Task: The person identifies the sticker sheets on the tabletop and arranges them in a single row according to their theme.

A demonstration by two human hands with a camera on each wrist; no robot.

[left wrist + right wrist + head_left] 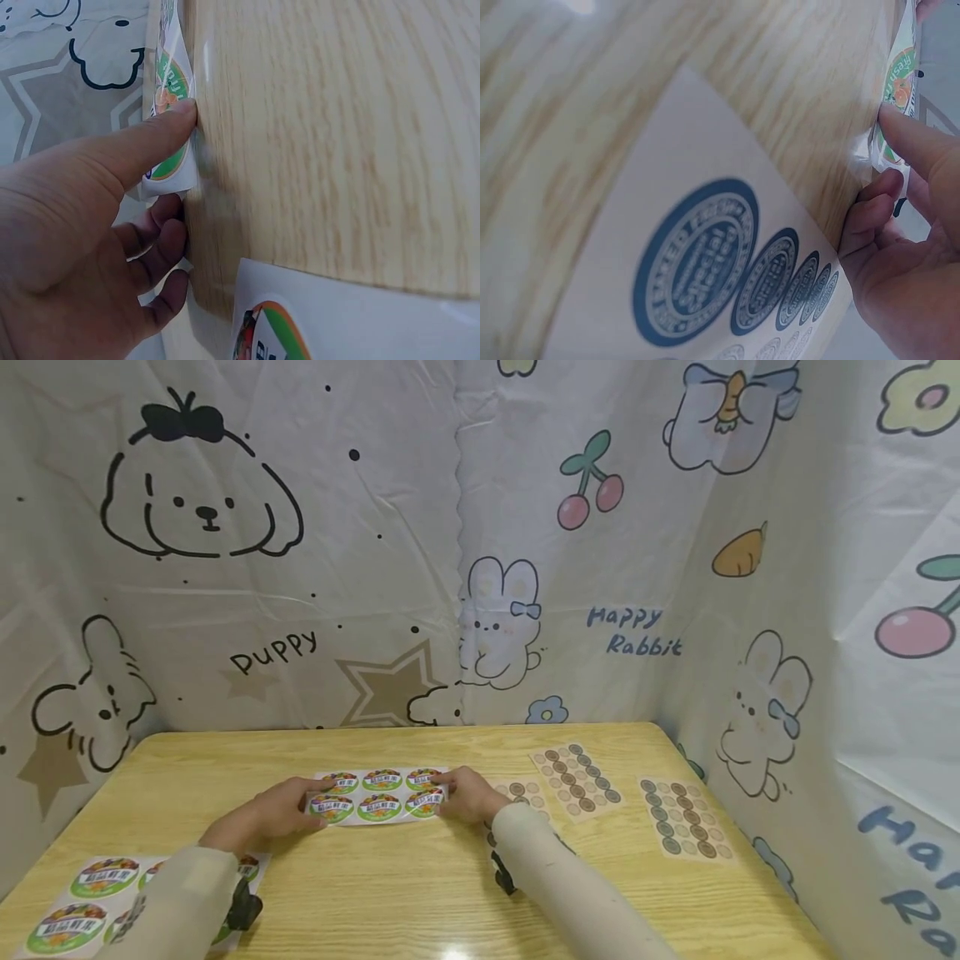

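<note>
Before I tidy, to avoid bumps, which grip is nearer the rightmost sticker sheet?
Right. The right grip is left of that sheet, holding a fruit sheet by one end; the left grip, farther left, holds the other.

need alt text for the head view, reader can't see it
A person's left hand and right hand grip opposite ends of a sheet of oval fruit labels at a wood-grain table. Another such sheet lies at lower left, sheets of round labels at right; cartoon-print cloth hangs behind.

I see one white sticker sheet [381, 794], six colourful oval labels [382, 779] in two rows, crosswise, lower centre-left of frame.
</note>
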